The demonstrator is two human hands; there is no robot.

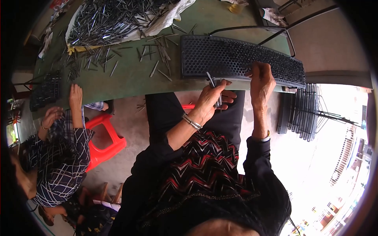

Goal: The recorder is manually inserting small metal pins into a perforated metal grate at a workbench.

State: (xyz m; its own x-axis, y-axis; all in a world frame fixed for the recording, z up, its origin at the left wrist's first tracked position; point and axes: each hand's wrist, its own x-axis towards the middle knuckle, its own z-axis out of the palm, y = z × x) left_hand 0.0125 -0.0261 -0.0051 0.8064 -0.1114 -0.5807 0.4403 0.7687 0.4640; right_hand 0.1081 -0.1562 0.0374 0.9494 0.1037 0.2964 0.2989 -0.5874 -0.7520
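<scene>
Green tabletop (130, 80) | 11 o'clock: sack (171, 20) heaped with rods (106, 24) | 1 o'clock: tray (197, 55), part-filled | left hand (208, 101) clasping rods (tips jutting past thumb) | right hand (262, 84) pinched over tray, contents unclear

Head view: wide fisheye, upright, head-worn. Station: above the wearer's seat, at the near edge of the green table (126, 80). Facing: steeply down. Range: near, left hand (210, 98) and right hand (262, 86) below. Area right of table: overexposed, distance uncertain.

red stool (115, 133) beside a co-worker (63, 173)
</scene>
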